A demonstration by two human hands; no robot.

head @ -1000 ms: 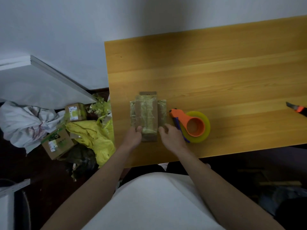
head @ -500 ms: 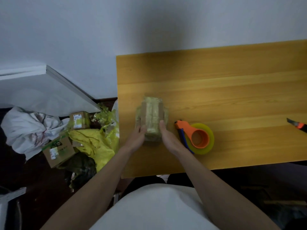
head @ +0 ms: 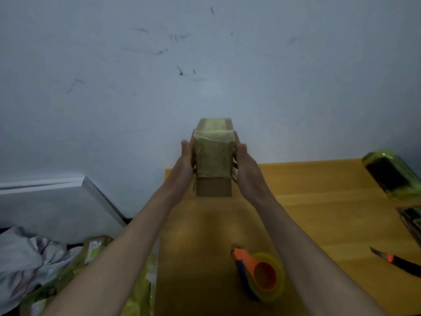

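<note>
Above the far left edge of the yellow wooden desk (head: 319, 201), a small brown cardboard box wrapped in yellow-green tape (head: 213, 156) is held upright, clear of the surface. The left-hand grip (head: 184, 165) clamps its side at 9 o'clock and the right-hand grip (head: 245, 167) at 3 o'clock, the box between the palms. At 5 o'clock from it, well apart, an orange tape dispenser with a yellow-green roll (head: 262, 277) lies on the desk.

taped box (head: 213, 156) lifted off table (head: 319, 201), held up
</note>
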